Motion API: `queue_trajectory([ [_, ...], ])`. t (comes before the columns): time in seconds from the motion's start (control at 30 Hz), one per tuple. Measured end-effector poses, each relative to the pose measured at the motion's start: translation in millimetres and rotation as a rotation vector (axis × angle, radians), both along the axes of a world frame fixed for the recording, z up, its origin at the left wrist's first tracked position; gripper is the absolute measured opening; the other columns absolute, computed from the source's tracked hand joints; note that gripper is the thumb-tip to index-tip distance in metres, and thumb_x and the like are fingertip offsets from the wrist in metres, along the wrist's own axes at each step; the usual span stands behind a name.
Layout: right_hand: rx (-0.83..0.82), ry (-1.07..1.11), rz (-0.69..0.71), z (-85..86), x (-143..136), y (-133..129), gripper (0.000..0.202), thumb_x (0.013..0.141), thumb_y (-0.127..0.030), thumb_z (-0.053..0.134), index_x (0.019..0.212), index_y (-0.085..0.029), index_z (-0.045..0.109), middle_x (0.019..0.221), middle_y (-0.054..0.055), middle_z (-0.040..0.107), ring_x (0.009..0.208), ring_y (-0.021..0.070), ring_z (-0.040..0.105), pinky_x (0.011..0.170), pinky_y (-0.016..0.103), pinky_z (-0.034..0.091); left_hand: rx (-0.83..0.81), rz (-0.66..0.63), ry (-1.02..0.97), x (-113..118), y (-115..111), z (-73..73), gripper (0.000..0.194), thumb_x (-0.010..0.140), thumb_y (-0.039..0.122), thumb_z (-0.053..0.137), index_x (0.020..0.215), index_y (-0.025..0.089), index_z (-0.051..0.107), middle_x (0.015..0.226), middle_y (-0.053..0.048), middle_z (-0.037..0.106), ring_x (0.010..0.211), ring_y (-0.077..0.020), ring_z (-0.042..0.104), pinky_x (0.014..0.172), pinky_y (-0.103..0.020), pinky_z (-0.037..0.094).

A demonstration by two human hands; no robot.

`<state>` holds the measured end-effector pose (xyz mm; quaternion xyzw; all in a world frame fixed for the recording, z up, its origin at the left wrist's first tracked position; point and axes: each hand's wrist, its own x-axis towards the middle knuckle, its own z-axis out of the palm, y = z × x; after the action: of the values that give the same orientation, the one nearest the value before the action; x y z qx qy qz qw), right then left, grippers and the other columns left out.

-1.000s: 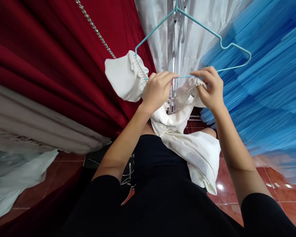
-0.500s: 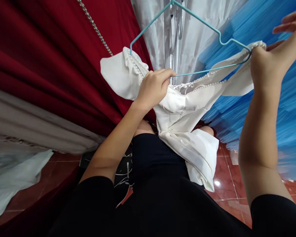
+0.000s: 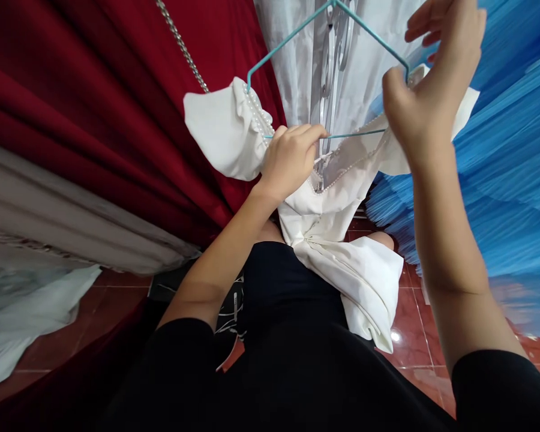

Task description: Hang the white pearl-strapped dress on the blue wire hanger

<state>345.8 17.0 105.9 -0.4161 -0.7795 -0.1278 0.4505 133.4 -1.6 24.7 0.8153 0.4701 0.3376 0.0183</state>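
Note:
A white dress (image 3: 328,204) with pearl-trimmed straps hangs on a thin teal hanger (image 3: 292,37) and drapes down over my lap. My left hand (image 3: 292,157) is closed round the hanger's lower bar and the dress's neckline beside the left strap. At the hanger's right corner, my right hand (image 3: 432,90) has its fingers spread and its thumb apart, against the right strap. Part of that strap and the bar's right end are hidden behind the hand. The left strap (image 3: 252,114) sits over the hanger's left corner.
Red fabric (image 3: 130,90) and a beaded chain (image 3: 182,48) hang at the left, above greyish cloth (image 3: 81,210). White curtain-like fabric (image 3: 292,66) is behind the hanger, and blue tulle (image 3: 513,180) fills the right. Red floor tiles (image 3: 409,324) show below.
My right hand has moved left, and its fingers have come apart at the strap. The hanger's right corner now sits further left and is bent more steeply. My left hand keeps its grip.

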Motion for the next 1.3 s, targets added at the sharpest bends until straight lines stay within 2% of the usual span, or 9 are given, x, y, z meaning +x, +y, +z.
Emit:
queue_trajectory([
  [0.07, 0.15, 0.014, 0.021, -18.7, -6.1, -3.0, 0.021, 0.086, -0.02, 0.056, 0.105, -0.028, 0.052, 0.108, 0.008, 0.06, 0.108, 0.0312, 0.056, 0.105, 0.055, 0.046, 0.015, 0.033, 0.002, -3.5, 0.5, -1.3, 0.03, 0.103, 0.017, 0.041, 0.117, 0.027, 0.065, 0.111, -0.003, 0.073, 0.111, -0.0255, 0.064, 0.106, -0.049, 0.044],
  [0.17, 0.023, -0.046, 0.054, -55.6, -3.1, -4.3, 0.01, 0.095, -0.033, 0.055, 0.103, -0.026, 0.057, 0.104, 0.009, 0.063, 0.105, 0.0312, 0.059, 0.101, 0.057, 0.049, 0.053, 0.024, -0.04, -7.3, -1.7, -1.7, 0.028, 0.104, 0.02, 0.041, 0.117, 0.028, 0.065, 0.112, -0.004, 0.074, 0.113, -0.0268, 0.064, 0.107, -0.049, 0.043],
  [0.37, -0.106, -0.087, 0.055, -102.8, 18.0, 7.1, 0.035, 0.105, -0.051, 0.039, 0.113, -0.027, 0.064, 0.096, 0.009, 0.063, 0.099, 0.0301, 0.06, 0.1, 0.059, 0.047, 0.072, -0.005, -0.044, -5.8, -6.5, -4.4, 0.029, 0.102, 0.022, 0.045, 0.12, 0.03, 0.066, 0.115, -0.005, 0.074, 0.114, -0.0298, 0.065, 0.11, -0.051, 0.043],
  [0.47, -0.089, -0.02, 0.044, -104.3, 17.3, 11.0, 0.042, 0.104, -0.06, 0.038, 0.11, -0.028, 0.065, 0.093, 0.008, 0.062, 0.101, 0.0297, 0.06, 0.104, 0.059, 0.046, 0.156, 0.027, -0.087, -11.4, -9.0, -5.6, 0.029, 0.102, 0.025, 0.047, 0.123, 0.033, 0.065, 0.126, -0.005, 0.071, 0.123, -0.0295, 0.062, 0.115, -0.053, 0.043],
  [0.67, -0.087, 0.057, 0.004, -102.1, 6.7, 12.2, 0.044, 0.103, -0.065, 0.041, 0.097, -0.028, 0.064, 0.085, 0.007, 0.062, 0.094, 0.0286, 0.061, 0.101, 0.057, 0.047, 0.505, 0.422, -0.198, -58.0, 6.3, -1.5, 0.042, 0.092, 0.024, 0.07, 0.131, 0.033, 0.056, 0.15, 0.002, 0.053, 0.146, -0.0282, 0.038, 0.129, -0.054, 0.028],
  [0.83, -0.015, 0.082, -0.043, -101.5, 10.2, 16.5, 0.044, 0.101, -0.069, 0.046, 0.09, -0.028, 0.061, 0.078, 0.004, 0.061, 0.086, 0.0243, 0.056, 0.096, 0.052, 0.048, 0.326, 0.355, -0.198, -98.9, 36.6, 5.2, 0.032, 0.096, 0.007, 0.057, 0.122, 0.026, 0.055, 0.121, 0.007, 0.066, 0.115, -0.0114, 0.058, 0.109, -0.031, 0.046],
  [0.97, -0.009, 0.062, -0.043, -94.0, 17.9, 18.3, 0.048, 0.098, -0.073, 0.049, 0.084, -0.028, 0.059, 0.076, 0.004, 0.059, 0.082, 0.0229, 0.055, 0.093, 0.05, 0.048, 0.356, 0.414, -0.366, -124.6, 58.2, 6.2, 0.028, 0.092, -0.003, 0.049, 0.1, 0.019, 0.064, 0.099, 0.006, 0.068, 0.1, -0.0094, 0.06, 0.099, -0.03, 0.05],
  [1.13, -0.116, 0.052, -0.031, -89.0, 16.1, 14.5, 0.049, 0.098, -0.072, 0.048, 0.087, -0.026, 0.063, 0.079, 0.006, 0.059, 0.089, 0.0268, 0.06, 0.095, 0.053, 0.046, 0.277, 0.476, -0.775, -144.1, 76.3, -26.8, 0.028, 0.107, 0.007, 0.031, 0.091, 0.016, 0.053, 0.082, 0.006, 0.061, 0.079, -0.0052, 0.056, 0.082, -0.031, 0.056],
  [1.3, -0.141, 0.074, -0.004, -94.3, 6.9, 16.5, 0.05, 0.097, -0.073, 0.047, 0.089, -0.027, 0.063, 0.078, 0.006, 0.06, 0.087, 0.0261, 0.06, 0.093, 0.051, 0.048, 0.071, 0.234, -0.672, -119.6, 29.8, -59.0, 0.011, 0.094, 0.032, 0.066, 0.095, 0.021, 0.067, 0.088, 0.001, 0.073, 0.083, -0.0139, 0.069, 0.08, -0.038, 0.061],
])
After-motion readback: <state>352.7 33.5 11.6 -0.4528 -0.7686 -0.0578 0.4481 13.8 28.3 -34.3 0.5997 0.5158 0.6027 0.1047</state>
